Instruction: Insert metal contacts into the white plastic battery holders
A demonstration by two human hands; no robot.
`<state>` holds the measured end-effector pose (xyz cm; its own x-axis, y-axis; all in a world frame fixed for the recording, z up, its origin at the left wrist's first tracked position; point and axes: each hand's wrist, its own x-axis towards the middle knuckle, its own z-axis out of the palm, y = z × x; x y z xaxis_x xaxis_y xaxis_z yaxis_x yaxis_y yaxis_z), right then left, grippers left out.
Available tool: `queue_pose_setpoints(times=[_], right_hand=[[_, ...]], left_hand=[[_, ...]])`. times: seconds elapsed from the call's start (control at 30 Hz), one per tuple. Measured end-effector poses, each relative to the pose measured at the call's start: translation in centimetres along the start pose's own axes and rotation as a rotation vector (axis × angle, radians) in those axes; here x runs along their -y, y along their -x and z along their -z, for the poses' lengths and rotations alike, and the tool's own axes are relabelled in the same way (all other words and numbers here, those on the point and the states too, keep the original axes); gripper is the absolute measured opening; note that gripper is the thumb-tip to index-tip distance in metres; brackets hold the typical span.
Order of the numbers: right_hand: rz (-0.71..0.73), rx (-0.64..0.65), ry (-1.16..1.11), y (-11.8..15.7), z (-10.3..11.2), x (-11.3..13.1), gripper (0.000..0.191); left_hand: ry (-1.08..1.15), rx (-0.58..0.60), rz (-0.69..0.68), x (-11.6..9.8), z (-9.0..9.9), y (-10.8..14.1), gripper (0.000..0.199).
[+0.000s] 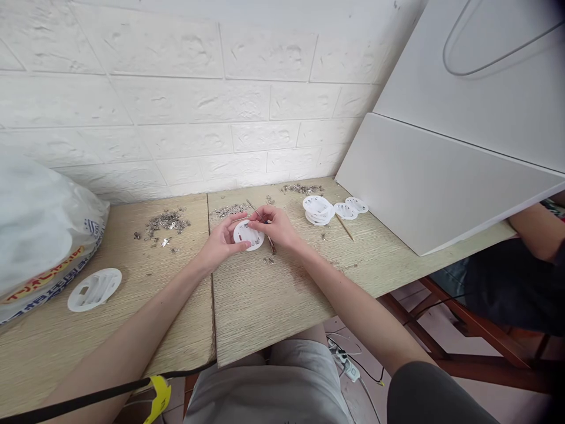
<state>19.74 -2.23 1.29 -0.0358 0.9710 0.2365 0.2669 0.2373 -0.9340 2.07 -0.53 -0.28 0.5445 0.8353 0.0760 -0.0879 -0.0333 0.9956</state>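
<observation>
White disc [248, 235] sits gripped between left hand [220, 240] and right hand [276, 225].

Behind, a wall [185, 88] of white embossed brick pattern, evenly lit, soft daylight with faint shadows. Below it, two light wood-grain tabletops [265, 294] butted side by side, a narrow seam between them. At the right edge, a large white slanted panel [432, 188] leaning over the far right corner. Underneath at right, reddish-brown wooden frame bars [477, 330] over pale floor [415, 306], with a white power strip [348, 368] and cables.
</observation>
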Motion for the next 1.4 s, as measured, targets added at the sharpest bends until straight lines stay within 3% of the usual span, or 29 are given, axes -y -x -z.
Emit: queue_pose_setpoints(times=[0.17, 0.4, 0.53, 0.8, 0.9, 1.1, 1.4], right_hand=[[0.070, -0.015, 0.130, -0.17, -0.04, -0.38, 0.006], [-0.035, 0.088, 0.009, -0.19, -0.45, -0.88, 0.008], [-0.106, 0.138, -0.057, 0.06, -0.51, -0.49, 0.016], [-0.112, 0.149, -0.084, 0.12, -0.63, -0.17, 0.010], [-0.056, 0.140, -0.021, 0.08, -0.64, -0.30, 0.009], [0.211, 0.082, 0.335, 0.01, -0.35, -0.16, 0.008], [0.137, 0.106, 0.277, -0.11, -0.66, -0.50, 0.012]], left_hand=[[0.044, -0.051, 0.011, 0.10, -0.15, -0.13, 0.065], [0.083, -0.218, 0.070, 0.35, -0.19, -0.49, 0.045], [0.011, -0.236, 0.087, 0.32, -0.11, -0.37, 0.042], [-0.009, -0.258, 0.105, 0.05, -0.36, -0.23, 0.044], [0.003, -0.259, 0.101, 0.09, -0.37, -0.25, 0.045], [0.022, -0.241, 0.075, 0.47, -0.17, -0.43, 0.041], [0.086, -0.268, 0.072, 0.33, -0.22, -0.46, 0.040]])
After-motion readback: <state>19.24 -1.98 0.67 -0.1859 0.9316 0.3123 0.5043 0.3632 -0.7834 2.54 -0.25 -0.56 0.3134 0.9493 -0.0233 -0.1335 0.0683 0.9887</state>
